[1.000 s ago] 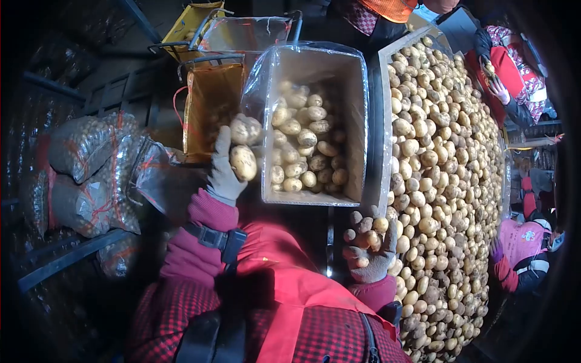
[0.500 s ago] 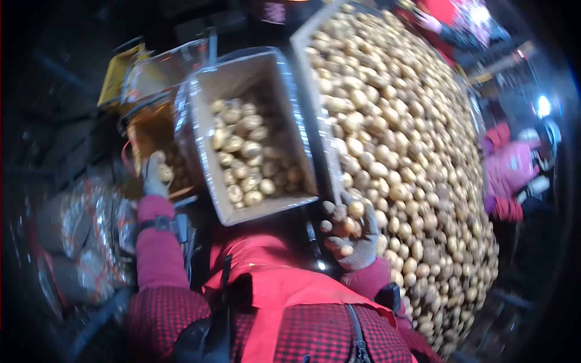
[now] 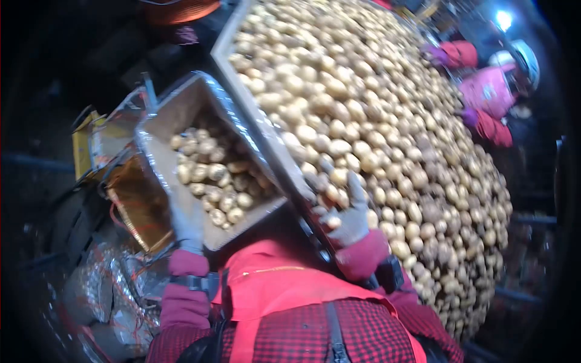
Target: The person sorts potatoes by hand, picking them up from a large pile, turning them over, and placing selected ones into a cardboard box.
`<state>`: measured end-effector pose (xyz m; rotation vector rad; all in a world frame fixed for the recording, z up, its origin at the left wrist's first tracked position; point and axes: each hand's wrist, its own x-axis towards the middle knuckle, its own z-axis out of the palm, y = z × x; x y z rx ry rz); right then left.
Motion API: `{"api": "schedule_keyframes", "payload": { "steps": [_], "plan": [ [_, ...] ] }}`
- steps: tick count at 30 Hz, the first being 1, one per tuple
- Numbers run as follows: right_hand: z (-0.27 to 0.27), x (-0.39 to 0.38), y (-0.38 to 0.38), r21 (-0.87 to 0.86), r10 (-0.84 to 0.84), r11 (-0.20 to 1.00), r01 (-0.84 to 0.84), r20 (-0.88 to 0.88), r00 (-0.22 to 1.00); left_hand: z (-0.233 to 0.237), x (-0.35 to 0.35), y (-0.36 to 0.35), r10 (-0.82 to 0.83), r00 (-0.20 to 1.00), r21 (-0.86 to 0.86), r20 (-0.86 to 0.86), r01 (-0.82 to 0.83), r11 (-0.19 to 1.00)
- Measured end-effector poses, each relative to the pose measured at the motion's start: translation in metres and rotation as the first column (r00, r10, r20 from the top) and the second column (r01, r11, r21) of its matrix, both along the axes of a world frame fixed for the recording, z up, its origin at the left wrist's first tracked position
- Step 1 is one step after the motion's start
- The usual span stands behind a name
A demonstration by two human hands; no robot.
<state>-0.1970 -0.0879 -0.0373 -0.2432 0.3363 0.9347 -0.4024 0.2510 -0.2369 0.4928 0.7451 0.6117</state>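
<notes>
My right hand (image 3: pixel 350 222), in a grey glove, is at the near left edge of the large heap of potatoes (image 3: pixel 387 145). Its fingers curl around a few potatoes (image 3: pixel 331 193) beside the heap's wooden rim (image 3: pixel 266 130). My left hand (image 3: pixel 189 227), gloved too, is smeared by motion at the near left corner of a cardboard box (image 3: pixel 158 151). That box is lined with clear plastic and holds a layer of potatoes (image 3: pixel 209 172). What the left fingers hold, if anything, is lost in the blur.
Left of the box sits an orange-brown crate (image 3: pixel 142 202), with a yellow crate (image 3: pixel 85 148) beyond. Crumpled clear plastic (image 3: pixel 112 284) lies at lower left. Across the heap, a person in pink (image 3: pixel 487 91) reaches toward the potatoes. A bright lamp (image 3: pixel 503 20) shines behind.
My left hand has moved from inside the orange-brown crate to the cardboard box's near corner. My right hand still holds potatoes by the heap. The view has turned toward the right.
</notes>
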Motion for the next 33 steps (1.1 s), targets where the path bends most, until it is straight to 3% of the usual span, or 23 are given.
{"api": "schedule_keyframes", "payload": {
  "steps": [1, 2, 3, 4, 6, 7, 8, 10, 13, 16, 17, 20, 24, 28, 30, 33],
  "plan": [
    [-0.009, -0.007, -0.003, -0.482, 0.236, 0.876, -0.006, 0.418, 0.877, 0.012, 0.001, -0.02, -0.055, 0.95, 0.543, -0.306, 0.222, 0.81],
    [-0.011, -0.007, -0.005, -0.483, 0.244, 0.876, 0.002, 0.445, 0.862, 0.027, 0.002, -0.029, 0.219, 0.792, 0.801, -0.569, 0.474, 0.366],
    [-0.014, -0.007, -0.008, -0.484, 0.25, 0.875, 0.011, 0.472, 0.845, 0.036, 0.004, -0.035, 0.378, 0.722, 0.812, -0.579, 0.553, 0.188],
    [-0.006, -0.004, -0.008, -0.068, 0.066, 0.996, -0.062, 0.064, 0.996, 0.058, 0.01, -0.045, 0.416, 0.634, 0.752, -0.652, 0.609, 0.251],
    [-0.002, -0.009, -0.004, -0.248, 0.017, 0.969, -0.005, 0.044, 0.999, 0.066, 0.015, -0.05, 0.427, 0.614, 0.745, -0.664, 0.596, 0.301],
    [0.002, -0.009, 0.001, -0.284, 0.025, 0.959, 0.004, 0.097, 0.995, 0.066, 0.015, -0.049, 0.418, 0.64, 0.763, -0.645, 0.567, 0.309],
    [0.006, -0.008, 0.001, -0.216, 0.068, 0.975, -0.051, 0.072, 0.995, 0.064, 0.013, -0.049, 0.399, 0.668, 0.778, -0.628, 0.545, 0.313],
    [0.007, -0.009, 0.008, -0.303, 0.071, 0.952, -0.05, 0.058, 0.996, 0.06, 0.01, -0.046, 0.4, 0.707, 0.812, -0.583, 0.508, 0.286],
    [0.0, -0.015, 0.016, -0.214, 0.141, 0.969, -0.12, 0.085, 0.986, 0.053, 0.009, -0.045, 0.418, 0.726, 0.838, -0.546, 0.472, 0.274],
    [-0.01, -0.018, 0.029, -0.13, 0.228, 0.968, -0.216, 0.087, 0.97, 0.052, 0.007, -0.044, 0.361, 0.705, 0.788, -0.611, 0.496, 0.364],
    [-0.011, -0.021, 0.035, -0.224, 0.221, 0.952, -0.208, 0.034, 0.975, 0.053, 0.007, -0.045, 0.385, 0.714, 0.81, -0.584, 0.482, 0.334],
    [-0.007, -0.031, 0.047, -0.307, 0.269, 0.926, -0.219, 0.13, 0.954, 0.055, 0.008, -0.046, 0.364, 0.736, 0.809, -0.571, 0.427, 0.404],
    [-0.014, -0.029, 0.063, -0.193, 0.309, 0.933, -0.303, 0.002, 0.951, 0.045, 0.009, -0.047, 0.384, 0.749, 0.827, -0.54, 0.39, 0.404],
    [-0.022, -0.02, 0.106, -0.218, 0.368, 0.904, -0.369, -0.049, 0.929, 0.037, 0.009, -0.046, 0.404, 0.761, 0.852, -0.508, 0.373, 0.367],
    [-0.027, -0.011, 0.144, -0.234, 0.461, 0.869, -0.437, 0.06, 0.885, 0.046, 0.009, -0.049, 0.356, 0.764, 0.813, -0.538, 0.36, 0.457],
    [-0.002, 0.002, 0.234, -0.364, 0.652, 0.752, -0.55, 0.283, 0.703, 0.06, 0.003, -0.046, 0.313, 0.749, 0.784, -0.584, 0.421, 0.455]
  ]
}}
